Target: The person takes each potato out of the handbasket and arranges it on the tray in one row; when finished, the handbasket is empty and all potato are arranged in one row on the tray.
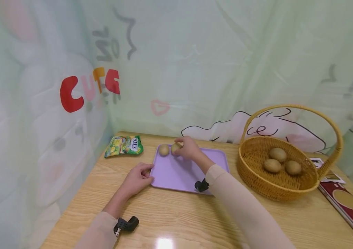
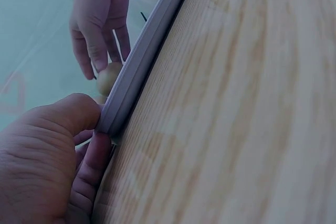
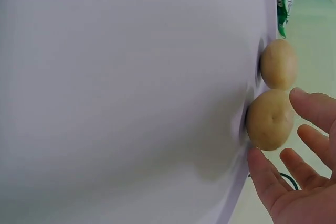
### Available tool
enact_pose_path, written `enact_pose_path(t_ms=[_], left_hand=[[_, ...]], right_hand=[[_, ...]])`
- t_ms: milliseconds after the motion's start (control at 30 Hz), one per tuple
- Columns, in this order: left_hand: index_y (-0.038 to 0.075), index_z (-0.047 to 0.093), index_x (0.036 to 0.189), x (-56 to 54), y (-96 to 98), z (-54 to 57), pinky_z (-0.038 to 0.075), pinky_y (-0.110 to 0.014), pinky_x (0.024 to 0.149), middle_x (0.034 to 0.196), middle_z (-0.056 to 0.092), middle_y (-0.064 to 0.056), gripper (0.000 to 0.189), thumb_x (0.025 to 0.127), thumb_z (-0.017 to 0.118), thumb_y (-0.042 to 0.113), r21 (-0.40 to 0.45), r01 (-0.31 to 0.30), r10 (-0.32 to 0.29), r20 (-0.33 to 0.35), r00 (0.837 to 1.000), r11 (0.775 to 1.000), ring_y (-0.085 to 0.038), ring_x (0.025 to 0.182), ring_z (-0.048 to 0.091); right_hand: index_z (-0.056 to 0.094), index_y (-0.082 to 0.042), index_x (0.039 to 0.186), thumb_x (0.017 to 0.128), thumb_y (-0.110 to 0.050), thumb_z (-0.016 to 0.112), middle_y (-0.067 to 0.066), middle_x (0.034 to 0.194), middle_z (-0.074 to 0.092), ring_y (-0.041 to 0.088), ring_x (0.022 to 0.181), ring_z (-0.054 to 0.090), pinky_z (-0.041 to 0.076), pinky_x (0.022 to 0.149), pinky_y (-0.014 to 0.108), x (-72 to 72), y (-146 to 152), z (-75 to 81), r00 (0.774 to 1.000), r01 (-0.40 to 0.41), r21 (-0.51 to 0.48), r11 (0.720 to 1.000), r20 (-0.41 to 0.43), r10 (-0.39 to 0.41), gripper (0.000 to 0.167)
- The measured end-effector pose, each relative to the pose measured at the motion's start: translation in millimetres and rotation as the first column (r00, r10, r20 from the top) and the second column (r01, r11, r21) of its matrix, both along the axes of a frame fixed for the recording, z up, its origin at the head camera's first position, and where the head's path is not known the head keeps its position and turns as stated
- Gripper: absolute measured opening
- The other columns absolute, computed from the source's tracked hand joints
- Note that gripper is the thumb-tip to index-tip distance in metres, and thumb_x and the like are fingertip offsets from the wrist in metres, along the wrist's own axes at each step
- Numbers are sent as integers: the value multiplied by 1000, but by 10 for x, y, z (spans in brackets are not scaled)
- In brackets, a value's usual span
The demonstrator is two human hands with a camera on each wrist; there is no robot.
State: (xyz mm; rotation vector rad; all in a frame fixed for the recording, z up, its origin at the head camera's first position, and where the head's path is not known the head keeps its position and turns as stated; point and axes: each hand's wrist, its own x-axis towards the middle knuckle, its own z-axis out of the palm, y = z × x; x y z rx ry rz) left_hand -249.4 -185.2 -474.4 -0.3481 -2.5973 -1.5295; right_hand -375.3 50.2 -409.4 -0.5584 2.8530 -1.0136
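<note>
Two tan potatoes sit side by side along the far left part of a purple tray [image 1: 176, 173]. My right hand [image 1: 188, 148] reaches over the tray to the right-hand potato [image 3: 270, 120]. In the right wrist view its thumb tip and one fingertip pinch opposite sides of that potato, while the other fingers stand spread behind. Just beside it lies the other potato [image 3: 279, 64]. At the tray's left edge, my left hand [image 1: 138, 179] grips the rim, thumb [image 2: 79, 111] on top and fingers below.
A wicker basket [image 1: 276, 193] with a tall handle stands right of the tray, holding three brown potatoes [image 1: 278, 154]. Behind the left hand lies a green snack bag [image 1: 124, 146]. A dark red box [image 1: 347, 204] is at the far right. Printed curtains close off the back and left.
</note>
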Motion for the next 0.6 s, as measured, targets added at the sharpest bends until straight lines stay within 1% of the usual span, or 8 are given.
enact_pose_path(t_ms=[67, 167, 333, 467, 600], left_hand=[[2, 64, 125, 6, 4, 11, 49, -25, 67, 99, 58, -5, 46, 80, 76, 6, 2, 0, 0, 0, 1000, 1000, -15, 78, 56], [2, 65, 125, 10, 14, 16, 49, -25, 68, 99, 58, -4, 46, 80, 77, 6, 6, 3, -3, 1, 1000, 1000, -15, 78, 55], [1, 64, 125, 16, 26, 18, 49, -25, 68, 99, 58, -4, 46, 80, 77, 5, 14, 8, -8, 9, 1000, 1000, -15, 78, 56], [1, 64, 125, 11, 13, 28, 49, -24, 69, 100, 58, -6, 46, 80, 76, 5, 15, 8, -8, 11, 1000, 1000, -15, 79, 56], [0, 64, 125, 20, 3, 26, 49, -24, 69, 100, 58, -7, 47, 81, 76, 5, 16, 12, -13, 4, 1000, 1000, -16, 79, 55]], right_hand=[[59, -5, 133, 80, -14, 79, 14, 136, 54, 30, 114, 56, 45, 95, 42, 18, 51, 20, 1000, -6, -25, 1000, 10, 6, 57], [59, -5, 133, 81, -14, 77, 14, 137, 51, 34, 115, 55, 46, 93, 44, 63, 159, 62, 1000, -2, -55, 999, 19, 3, 55], [60, -5, 130, 83, -14, 74, 17, 135, 50, 40, 117, 52, 48, 91, 46, 142, 396, 175, 1000, 22, -86, 996, -6, -23, 50], [62, -8, 128, 82, -16, 75, 14, 134, 52, 37, 117, 55, 50, 86, 45, 179, 582, 296, 998, 63, -101, 993, -19, -65, 48], [61, -12, 129, 85, -19, 74, 11, 137, 51, 33, 118, 54, 51, 84, 44, 248, 734, 430, 995, 100, -99, 990, 2, -100, 47]])
